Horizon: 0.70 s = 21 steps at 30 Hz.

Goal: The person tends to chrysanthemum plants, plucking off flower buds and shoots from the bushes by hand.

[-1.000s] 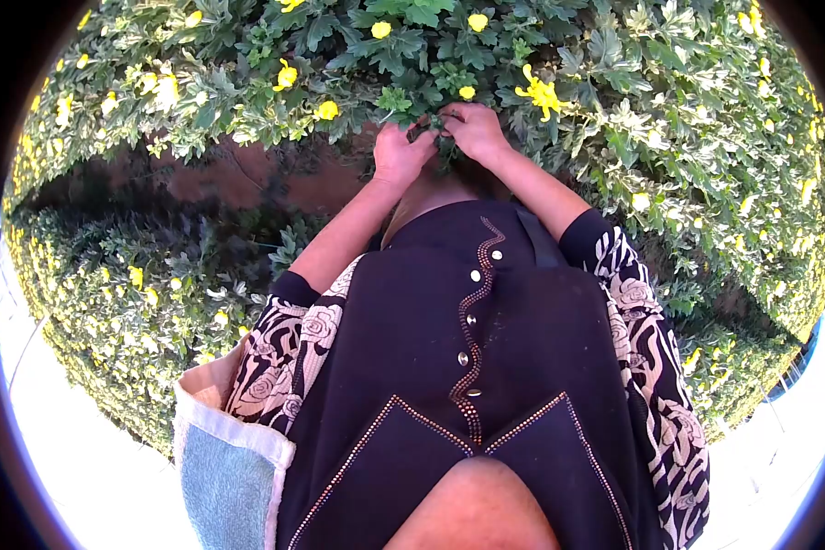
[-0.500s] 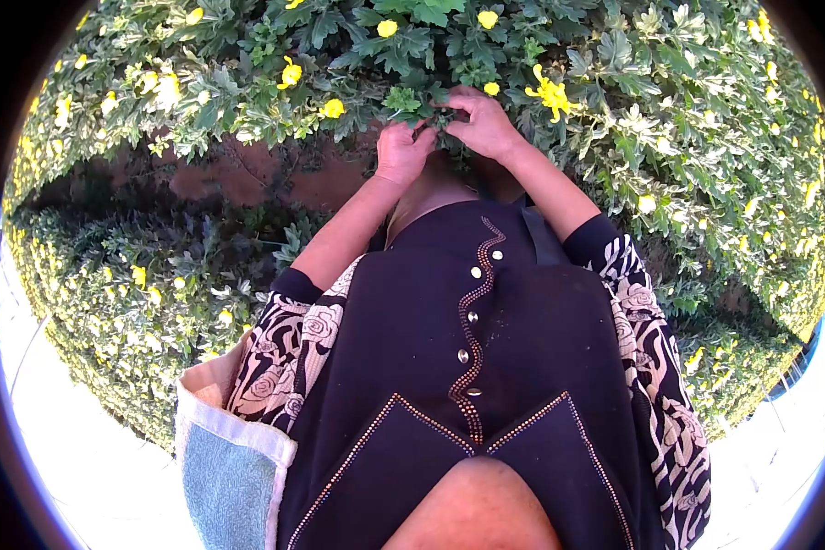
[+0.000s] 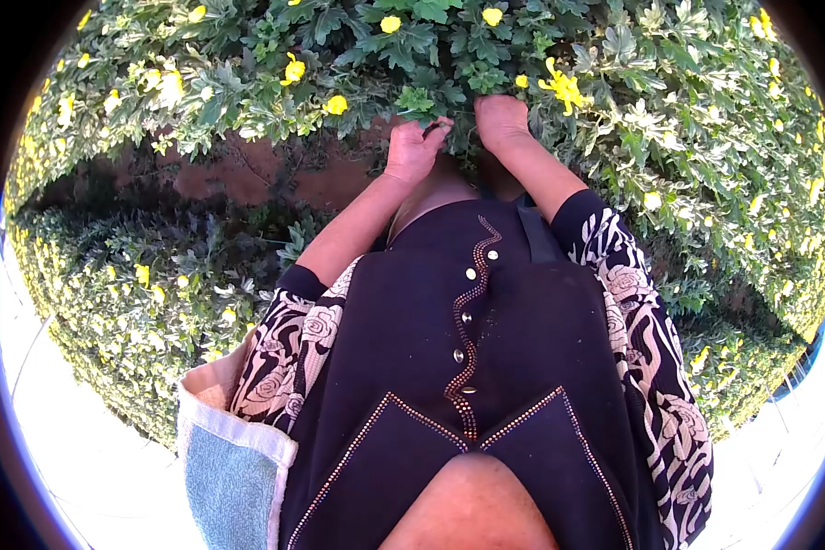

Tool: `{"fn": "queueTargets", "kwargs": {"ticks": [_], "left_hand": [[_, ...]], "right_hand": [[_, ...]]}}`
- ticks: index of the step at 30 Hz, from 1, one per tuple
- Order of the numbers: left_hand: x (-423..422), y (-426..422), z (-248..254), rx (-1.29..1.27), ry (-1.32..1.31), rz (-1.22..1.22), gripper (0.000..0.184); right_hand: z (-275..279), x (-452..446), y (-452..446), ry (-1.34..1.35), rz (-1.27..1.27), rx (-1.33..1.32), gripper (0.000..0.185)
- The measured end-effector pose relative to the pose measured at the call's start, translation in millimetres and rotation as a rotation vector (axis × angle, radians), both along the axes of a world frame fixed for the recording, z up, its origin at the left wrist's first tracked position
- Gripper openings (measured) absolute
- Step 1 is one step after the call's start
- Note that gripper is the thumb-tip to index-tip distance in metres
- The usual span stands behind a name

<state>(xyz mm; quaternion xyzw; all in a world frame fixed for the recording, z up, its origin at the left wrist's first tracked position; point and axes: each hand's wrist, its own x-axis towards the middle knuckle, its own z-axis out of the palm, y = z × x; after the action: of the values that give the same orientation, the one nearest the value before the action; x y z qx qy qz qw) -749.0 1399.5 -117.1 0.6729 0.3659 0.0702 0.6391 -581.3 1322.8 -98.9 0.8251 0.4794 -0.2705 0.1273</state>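
Green leafy plants [image 3: 412,55] with yellow flowers fill the upper view. My left hand [image 3: 414,149] is at the near edge of the foliage, thumb and fingers pinched together; what lies between them is too small to make out. To its right, my right hand [image 3: 502,121] reaches in among the leaves, its fingertips hidden by foliage. A yellow flower [image 3: 522,81] is just above my right hand, and a larger open bloom [image 3: 566,87] is to the right of it.
Bare reddish soil [image 3: 247,172] shows between two plant rows. The nearer row [image 3: 128,312] curves along the lower left. A blue towel [image 3: 229,477] hangs at the left sleeve. My dark top [image 3: 467,321] covers the lower middle.
My hands were close together at the stems; now they are farther apart. My right hand has moved right and its fingers have gone into the leaves. My left hand has shifted slightly right.
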Motion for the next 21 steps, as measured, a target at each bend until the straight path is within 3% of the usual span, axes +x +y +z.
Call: {"fn": "queueTargets", "kwargs": {"ticks": [4, 6, 9, 11, 14, 16, 19, 21], "left_hand": [[4, -1, 1, 0.008, 0.007, -0.007, 0.013], [3, -1, -9, -0.058, -0.025, 0.093, 0.012], [4, 1, -19, -0.029, -0.029, 0.125, 0.012], [4, 0, -18, -0.123, -0.051, 0.152, 0.014], [1, 2, -10, -0.252, -0.031, 0.19, 0.017], [1, 0, -6, -0.294, 0.004, 0.191, 0.018], [5, -3, -5, -0.306, -0.159, 0.275, 0.019], [7, -2, -11, -0.248, -0.183, 0.262, 0.019]], "right_hand": [[-1, 1, -6, 0.064, -0.002, -0.084, 0.027], [10, -11, -16, 0.153, 0.048, 0.47, 0.033], [29, -26, -11, 0.259, -0.044, 0.375, 0.039], [10, -20, -17, 0.235, -0.017, 0.402, 0.037], [-12, -8, -19, 0.429, -0.247, 0.302, 0.039], [-9, -10, -20, 0.439, -0.224, 0.3, 0.039], [17, -23, -10, 0.37, -0.162, 0.242, 0.04], [14, -30, -9, 0.259, -0.124, 0.35, 0.039]]}}
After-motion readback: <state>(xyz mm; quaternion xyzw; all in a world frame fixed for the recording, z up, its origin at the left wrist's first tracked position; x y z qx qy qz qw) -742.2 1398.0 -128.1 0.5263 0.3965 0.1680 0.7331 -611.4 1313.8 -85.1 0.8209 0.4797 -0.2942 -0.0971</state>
